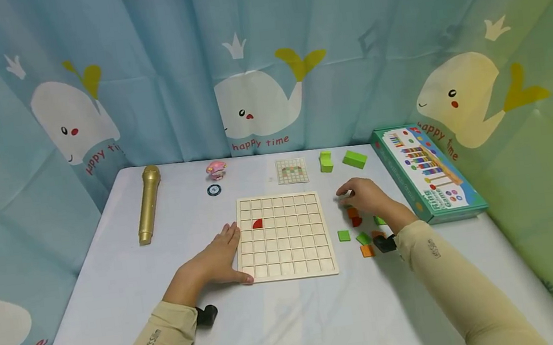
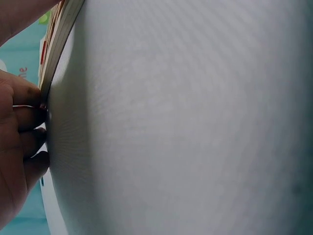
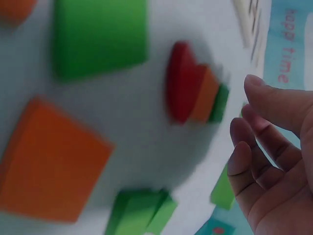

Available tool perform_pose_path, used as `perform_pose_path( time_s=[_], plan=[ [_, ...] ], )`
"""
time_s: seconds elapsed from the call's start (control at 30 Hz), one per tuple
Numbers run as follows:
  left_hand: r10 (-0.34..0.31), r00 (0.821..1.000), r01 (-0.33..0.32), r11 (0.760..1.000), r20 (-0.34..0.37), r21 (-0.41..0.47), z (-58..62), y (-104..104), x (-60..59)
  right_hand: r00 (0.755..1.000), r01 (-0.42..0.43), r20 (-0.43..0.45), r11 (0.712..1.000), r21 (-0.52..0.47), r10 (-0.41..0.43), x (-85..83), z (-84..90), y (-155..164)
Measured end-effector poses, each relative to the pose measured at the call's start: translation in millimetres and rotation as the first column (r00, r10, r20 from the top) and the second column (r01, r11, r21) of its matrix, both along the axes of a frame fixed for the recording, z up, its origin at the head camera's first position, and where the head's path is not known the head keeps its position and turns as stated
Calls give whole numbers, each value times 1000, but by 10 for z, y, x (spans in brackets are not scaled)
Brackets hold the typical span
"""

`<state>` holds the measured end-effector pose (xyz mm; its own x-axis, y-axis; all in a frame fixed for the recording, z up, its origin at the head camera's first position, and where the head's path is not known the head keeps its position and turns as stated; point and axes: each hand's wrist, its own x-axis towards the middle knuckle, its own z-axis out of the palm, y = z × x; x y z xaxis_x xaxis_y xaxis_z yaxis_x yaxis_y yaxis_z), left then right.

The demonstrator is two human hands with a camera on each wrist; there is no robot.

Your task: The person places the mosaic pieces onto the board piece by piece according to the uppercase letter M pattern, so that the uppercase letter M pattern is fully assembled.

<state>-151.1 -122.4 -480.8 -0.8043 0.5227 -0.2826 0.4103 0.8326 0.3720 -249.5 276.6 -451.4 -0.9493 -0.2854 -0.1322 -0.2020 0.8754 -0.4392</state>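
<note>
Wooden grid board [image 1: 286, 235], pale and square, holds one red quarter-round piece [image 1: 257, 224]; left hand [image 1: 220, 258] rests flat against its edge, right hand [image 1: 366, 197] hovers loosely curled over small coloured blocks [image 1: 362, 238].

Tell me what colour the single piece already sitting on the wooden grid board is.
Red: the quarter-round piece on the wooden grid board shows best in the head view.
</note>
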Motion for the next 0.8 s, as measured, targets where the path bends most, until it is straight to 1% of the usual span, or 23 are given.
perform_pose_path(
  time_s=[0.17,0.33,0.7,0.8],
  plan=[
    [2,1000,-2,1000,0,18,-17,-14,-1,1000,18,16,1000,-18,-18,-2,-87,150],
    [7,1000,-7,1000,3,21,-20,-10,0,998,40,45,999,-32,-38,3,-129,210],
    [9,1000,-9,1000,0,11,-20,-2,-9,997,70,38,994,-83,-67,-5,-114,218],
    [6,1000,-6,1000,1,18,-9,-7,-5,996,81,39,990,-112,-77,-5,-102,204]
  ],
)
